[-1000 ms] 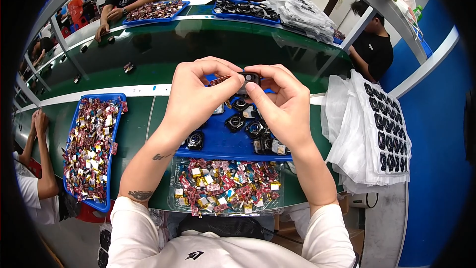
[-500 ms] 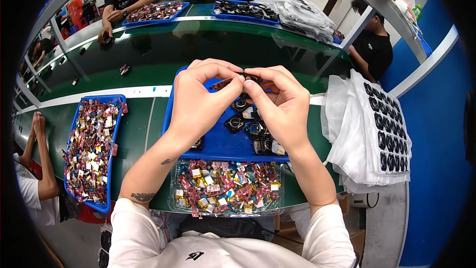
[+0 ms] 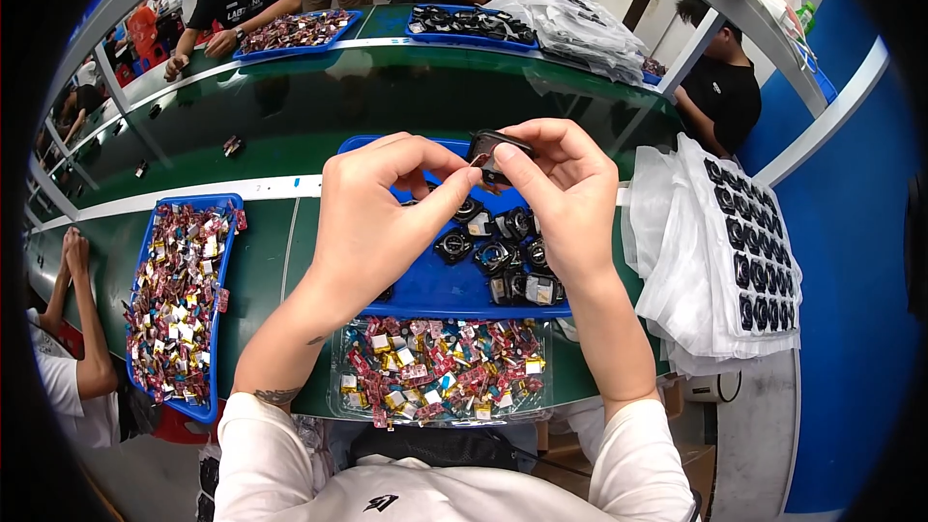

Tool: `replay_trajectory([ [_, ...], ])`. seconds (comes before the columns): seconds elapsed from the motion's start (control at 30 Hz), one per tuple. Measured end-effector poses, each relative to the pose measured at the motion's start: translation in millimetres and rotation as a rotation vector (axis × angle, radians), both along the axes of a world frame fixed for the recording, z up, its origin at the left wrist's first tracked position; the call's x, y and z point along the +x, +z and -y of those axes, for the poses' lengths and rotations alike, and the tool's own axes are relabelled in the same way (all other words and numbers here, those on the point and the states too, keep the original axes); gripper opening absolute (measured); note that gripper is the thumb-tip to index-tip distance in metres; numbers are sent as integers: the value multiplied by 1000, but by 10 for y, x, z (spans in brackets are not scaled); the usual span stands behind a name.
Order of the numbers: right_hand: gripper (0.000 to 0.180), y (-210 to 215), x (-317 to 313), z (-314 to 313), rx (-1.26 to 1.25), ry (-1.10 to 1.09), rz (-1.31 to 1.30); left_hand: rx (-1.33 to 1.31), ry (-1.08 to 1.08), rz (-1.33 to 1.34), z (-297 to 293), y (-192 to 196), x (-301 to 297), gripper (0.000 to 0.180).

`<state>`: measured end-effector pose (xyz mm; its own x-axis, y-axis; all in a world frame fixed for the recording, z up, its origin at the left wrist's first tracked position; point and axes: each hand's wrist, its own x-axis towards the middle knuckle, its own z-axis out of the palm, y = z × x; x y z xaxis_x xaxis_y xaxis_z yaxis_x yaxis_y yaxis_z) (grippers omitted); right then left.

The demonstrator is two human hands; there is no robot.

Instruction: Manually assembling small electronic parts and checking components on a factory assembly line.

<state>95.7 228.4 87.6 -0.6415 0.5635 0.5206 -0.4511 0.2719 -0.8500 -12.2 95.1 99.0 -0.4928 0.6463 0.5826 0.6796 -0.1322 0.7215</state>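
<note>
While I hold it up above the blue tray (image 3: pixel 425 292), the small black part (image 3: pixel 491 151) sits pinched between both my hands: a dark, rounded casing with a glossy rim, partly hidden behind my fingertips. The fingers of my left hand (image 3: pixel 372 222) are pressed together on its left edge, thumb against forefinger, and the thumb and forefinger of my right hand (image 3: pixel 564 195) clamp its right side and top. Its finer detail is too small to make out.

Compared with half a second ago, my hands have stayed together over the same tray, and the part is still between my fingertips; my left thumb now reaches further across toward it.

The part's long axis runs roughly left to right, tilted a little down toward my right hand. Which face points toward me I cannot tell.

Below my hands, more black round parts (image 3: pixel 498 256) lie in the tray. Just nearer me, a clear tray (image 3: pixel 345 404) holds small red and gold pieces, and another blue tray (image 3: pixel 224 203) of them rests to my left on the green tabletop (image 3: pixel 290 116). White bagged sheets of black parts (image 3: pixel 744 251) lie to my right.
</note>
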Motion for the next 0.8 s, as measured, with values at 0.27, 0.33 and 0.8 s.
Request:
replay_trajectory([
  [0.27,14,-19,9,5,-49,3,-35,-28,-213,339,-3,-18,-10,12],
  [0.33,14,4,20,38,3,-30,-33,-5,-257,406,-25,-39,-18,13],
  [0.8,16,28,20,73,76,-22,-19,76,-140,506,-112,-54,-83,15],
])
